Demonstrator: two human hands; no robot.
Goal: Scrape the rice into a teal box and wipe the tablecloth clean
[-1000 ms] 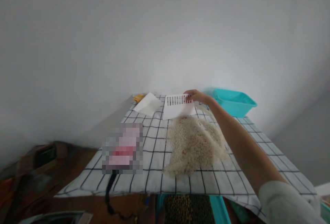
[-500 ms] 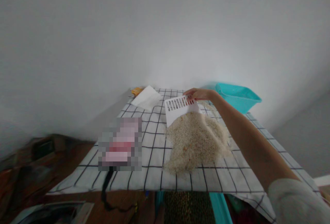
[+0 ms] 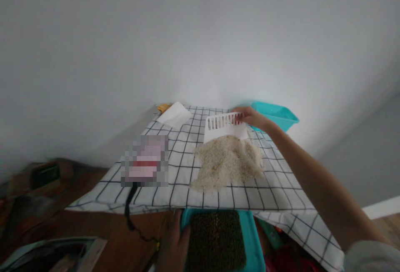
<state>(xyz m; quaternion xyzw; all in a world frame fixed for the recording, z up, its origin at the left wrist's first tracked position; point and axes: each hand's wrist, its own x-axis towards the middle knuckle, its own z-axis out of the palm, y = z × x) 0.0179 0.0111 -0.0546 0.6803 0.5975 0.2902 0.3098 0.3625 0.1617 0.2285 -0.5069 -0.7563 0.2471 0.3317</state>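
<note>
My right hand (image 3: 249,116) is closed on the top right end of a white slotted plastic piece (image 3: 215,133). The piece stands tilted on edge, its lower side against the back of a heap of pale, coarse grains (image 3: 229,161). Below the table's front edge, my left hand (image 3: 173,245) is closed on the left rim of a teal tray (image 3: 252,238). A dark, speckled surface, perhaps a mesh or grains, fills this tray; it is too dim to name. The left fingertips are partly dark and blurred.
A checked cloth (image 3: 183,182) covers the table. Another teal tray (image 3: 278,115) stands at the back right. White paper (image 3: 175,115) and a yellowish item (image 3: 163,107) lie at the back left. A blurred-out pink device (image 3: 146,161) with a black strap (image 3: 128,209) lies at left.
My left hand has come into clear view at the lower teal tray, which shows more fully now. The white piece is turned more squarely to me behind the heap. The camera view has shifted.
</note>
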